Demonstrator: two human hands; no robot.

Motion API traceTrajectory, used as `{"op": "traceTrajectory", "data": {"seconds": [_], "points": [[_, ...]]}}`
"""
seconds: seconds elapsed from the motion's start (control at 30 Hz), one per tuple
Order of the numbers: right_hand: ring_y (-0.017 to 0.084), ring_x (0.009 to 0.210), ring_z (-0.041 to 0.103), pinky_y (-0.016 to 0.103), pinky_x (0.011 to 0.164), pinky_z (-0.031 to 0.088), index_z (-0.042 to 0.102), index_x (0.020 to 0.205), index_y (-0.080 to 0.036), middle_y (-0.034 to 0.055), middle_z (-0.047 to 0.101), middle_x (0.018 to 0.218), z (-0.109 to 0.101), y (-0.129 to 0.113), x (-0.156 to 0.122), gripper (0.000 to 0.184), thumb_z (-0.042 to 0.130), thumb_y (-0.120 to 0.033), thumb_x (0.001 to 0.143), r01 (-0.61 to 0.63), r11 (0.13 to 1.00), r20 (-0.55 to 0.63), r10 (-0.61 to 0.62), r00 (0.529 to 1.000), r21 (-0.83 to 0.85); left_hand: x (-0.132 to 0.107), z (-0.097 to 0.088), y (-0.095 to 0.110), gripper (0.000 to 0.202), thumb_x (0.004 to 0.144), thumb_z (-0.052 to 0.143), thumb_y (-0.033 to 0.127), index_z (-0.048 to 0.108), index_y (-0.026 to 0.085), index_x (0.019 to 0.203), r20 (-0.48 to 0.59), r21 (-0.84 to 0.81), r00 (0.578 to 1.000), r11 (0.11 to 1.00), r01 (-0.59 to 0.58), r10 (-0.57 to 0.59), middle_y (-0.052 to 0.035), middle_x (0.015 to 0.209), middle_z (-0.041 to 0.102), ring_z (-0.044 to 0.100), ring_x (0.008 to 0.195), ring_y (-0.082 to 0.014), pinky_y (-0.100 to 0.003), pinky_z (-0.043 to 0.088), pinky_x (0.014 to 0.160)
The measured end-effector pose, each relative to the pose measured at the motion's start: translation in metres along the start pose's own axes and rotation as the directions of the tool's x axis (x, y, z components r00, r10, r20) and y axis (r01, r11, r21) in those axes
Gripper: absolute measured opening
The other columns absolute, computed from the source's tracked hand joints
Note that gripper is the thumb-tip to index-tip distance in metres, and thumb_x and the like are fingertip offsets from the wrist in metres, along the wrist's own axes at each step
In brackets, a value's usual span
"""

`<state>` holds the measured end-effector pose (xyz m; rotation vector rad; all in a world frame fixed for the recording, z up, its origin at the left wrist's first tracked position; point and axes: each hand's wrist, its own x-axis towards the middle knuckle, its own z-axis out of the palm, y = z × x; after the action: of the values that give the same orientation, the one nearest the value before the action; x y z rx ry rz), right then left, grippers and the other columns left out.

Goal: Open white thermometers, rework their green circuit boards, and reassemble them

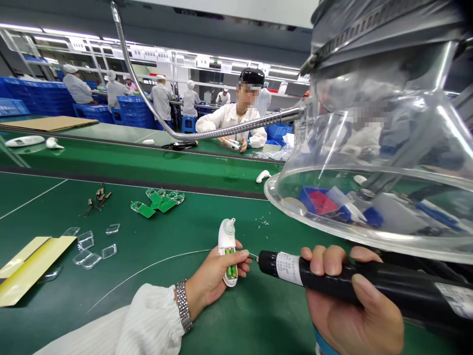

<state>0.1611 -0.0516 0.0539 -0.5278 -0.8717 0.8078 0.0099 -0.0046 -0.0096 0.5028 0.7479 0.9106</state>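
A white ear thermometer (226,235) stands nearly upright in my left hand (209,276), its probe tip at the top. Green batteries (232,270) show in its uncovered battery compartment, and my thumb lies across them. My right hand (356,305) is wrapped round a black electric screwdriver (321,277) with a white label. The screwdriver's bit points left and ends near my left fingertips, beside the thermometer; whether it touches the thermometer I cannot tell. Tiny screws (263,223) lie scattered on the green mat (155,305) beyond my hands.
Green circuit boards (168,204), small wired parts (99,198) and clear plastic windows (85,241) lie at left, beside a yellow-edged sheet (44,261). A clear extraction hood (332,162) hangs at right over a blue bin (314,199). A co-worker (236,121) sits across the green conveyor (207,170).
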Motion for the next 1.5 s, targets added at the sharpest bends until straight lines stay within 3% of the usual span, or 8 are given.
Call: {"op": "traceTrajectory", "data": {"seconds": [0.23,0.37,0.43,0.53,0.6,1.3,1.5], "points": [[0.01,0.054,0.047,0.028,0.064,0.046,0.057,0.078,-0.022,-0.0052,0.05,0.057,-0.001,-0.001,0.001,0.017,0.066,-0.032,0.067,-0.059,0.998,-0.061,0.059,0.996,0.001,-0.002,0.001,0.003,0.028,0.065,0.075,0.021,0.053,0.014,0.081,0.097,0.078,0.994,0.996,0.05,-0.057,0.0,0.056,0.06,0.054,0.046,-0.0081,-0.018,0.044,0.046],[0.011,0.053,0.047,0.029,0.063,0.046,0.056,0.08,-0.024,-0.0053,0.05,0.057,0.0,-0.007,-0.002,0.02,0.068,-0.031,0.066,-0.052,0.999,-0.049,0.052,0.997,-0.002,-0.004,0.005,0.0,0.023,0.072,0.069,0.029,0.057,0.011,0.082,0.071,0.024,0.997,0.999,0.041,-0.043,-0.009,0.076,0.066,0.064,0.069,-0.0165,-0.028,0.053,0.065],[0.011,0.052,0.047,0.029,0.062,0.045,0.056,0.083,-0.025,-0.0055,0.05,0.057,0.001,-0.011,-0.007,0.021,0.069,-0.031,0.067,-0.038,0.999,-0.007,0.038,0.999,-0.018,-0.002,0.004,-0.002,0.018,0.073,0.067,0.023,0.057,0.011,0.081,0.009,-0.034,0.999,0.999,0.038,-0.038,-0.0076,0.073,0.065,0.063,0.068,-0.0154,-0.03,0.052,0.07],[0.011,0.05,0.046,0.029,0.059,0.045,0.054,0.084,-0.025,-0.0057,0.049,0.055,0.005,-0.015,-0.014,0.022,0.068,-0.033,0.069,-0.033,0.998,0.064,0.037,0.997,-0.058,0.003,0.002,-0.006,0.011,0.073,0.063,0.016,0.054,0.014,0.077,-0.054,-0.073,0.998,0.997,0.01,-0.014,0.0024,0.054,0.054,0.051,0.047,-0.008,-0.024,0.049,0.056],[0.011,0.05,0.047,0.03,0.059,0.044,0.053,0.084,-0.026,-0.0055,0.049,0.056,0.007,-0.015,-0.019,0.022,0.067,-0.034,0.07,-0.053,0.994,0.108,0.063,0.992,-0.093,0.005,0.0,-0.007,0.011,0.074,0.062,0.014,0.052,0.015,0.078,-0.067,-0.087,0.998,0.996,-0.015,0.009,0.0053,0.051,0.049,0.045,0.044,-0.0063,-0.021,0.044,0.049],[0.012,0.052,0.049,0.033,0.058,0.04,0.046,0.089,-0.027,-0.0046,0.051,0.061,0.015,0.011,-0.035,0.016,0.056,-0.028,0.077,-0.017,0.992,0.303,0.054,0.952,-0.125,0.005,0.002,-0.01,0.021,0.064,0.068,0.02,0.048,0.017,0.069,-0.109,-0.073,0.993,0.996,-0.05,0.042,0.0064,0.047,0.045,0.039,0.041,-0.0056,-0.019,0.032,0.044],[0.012,0.05,0.047,0.031,0.056,0.039,0.047,0.089,-0.026,-0.0049,0.05,0.059,0.013,0.016,-0.034,0.017,0.056,-0.027,0.075,0.005,0.996,0.283,0.019,0.959,-0.085,0.006,0.003,-0.009,0.019,0.065,0.067,0.018,0.049,0.016,0.07,-0.137,-0.068,0.99,0.997,-0.042,0.033,0.0064,0.046,0.045,0.038,0.041,-0.0055,-0.019,0.032,0.043]]}}
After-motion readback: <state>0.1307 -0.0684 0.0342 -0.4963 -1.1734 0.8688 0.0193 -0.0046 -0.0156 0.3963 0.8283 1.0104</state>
